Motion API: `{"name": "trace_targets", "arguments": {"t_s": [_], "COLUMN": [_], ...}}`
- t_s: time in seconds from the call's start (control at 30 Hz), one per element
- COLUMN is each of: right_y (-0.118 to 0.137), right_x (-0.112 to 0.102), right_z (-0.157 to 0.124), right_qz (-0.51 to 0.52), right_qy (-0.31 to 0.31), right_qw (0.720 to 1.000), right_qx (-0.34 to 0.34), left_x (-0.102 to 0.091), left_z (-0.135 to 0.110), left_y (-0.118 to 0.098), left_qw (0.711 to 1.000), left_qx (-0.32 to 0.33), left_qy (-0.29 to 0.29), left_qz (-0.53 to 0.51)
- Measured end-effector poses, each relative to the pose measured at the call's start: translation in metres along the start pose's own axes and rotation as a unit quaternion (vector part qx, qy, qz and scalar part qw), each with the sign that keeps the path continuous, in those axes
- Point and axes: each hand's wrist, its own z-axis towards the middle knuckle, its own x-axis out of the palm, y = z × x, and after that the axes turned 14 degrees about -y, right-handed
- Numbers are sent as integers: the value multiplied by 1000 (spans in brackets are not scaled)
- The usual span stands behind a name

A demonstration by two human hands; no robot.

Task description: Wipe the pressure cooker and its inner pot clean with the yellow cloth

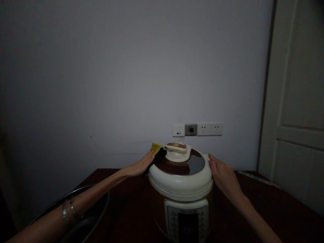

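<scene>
An electric pressure cooker (pixel 181 187) with a white rim, brown lid top and front control panel stands upright in front of me. My left hand (pixel 145 163) presses a yellow and black cloth (pixel 157 148) against the far left of its lid, beside the lid handle (pixel 176 148). Two bracelets show on my left wrist. At the lid's right side my right hand (pixel 222 172) is closed on a small white tab on the rim. Most of the cooker's dark body is lost in shadow.
Under my left forearm sits a large round basin (pixel 107 199) with a thin shiny rim. The dark table (pixel 126 216) meets a pale wall with sockets (pixel 209 129) behind the cooker. A flat strip (pixel 258 179) lies at the back right, near a door (pixel 301 101).
</scene>
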Motion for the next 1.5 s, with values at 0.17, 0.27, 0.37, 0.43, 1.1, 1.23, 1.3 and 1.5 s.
{"name": "trace_targets", "arguments": {"t_s": [0.17,0.27,0.37,0.43,1.1,1.23,1.3,1.5], "right_y": [2,2,-3,-10,-23,-10,-4,-3], "right_x": [-3,-5,-8,-9,-54,-75,-85,-104], "right_z": [1,3,5,7,1,-16,-26,-43], "right_qz": [6,25,62,103,196,202,209,207], "right_qy": [15,22,31,30,-19,44,72,74], "right_qw": [1000,999,996,991,972,973,970,968], "right_qx": [21,30,53,76,127,101,98,119], "left_x": [7,15,23,29,171,173,173,163], "left_z": [-51,-84,-105,-110,-58,-78,-94,-165], "left_y": [1,-6,-17,-26,-91,-82,-76,-51], "left_qw": [988,965,919,885,660,630,613,613], "left_qx": [56,140,232,284,521,577,607,668], "left_qy": [63,87,125,138,312,300,288,267], "left_qz": [127,206,292,344,441,425,415,328]}}
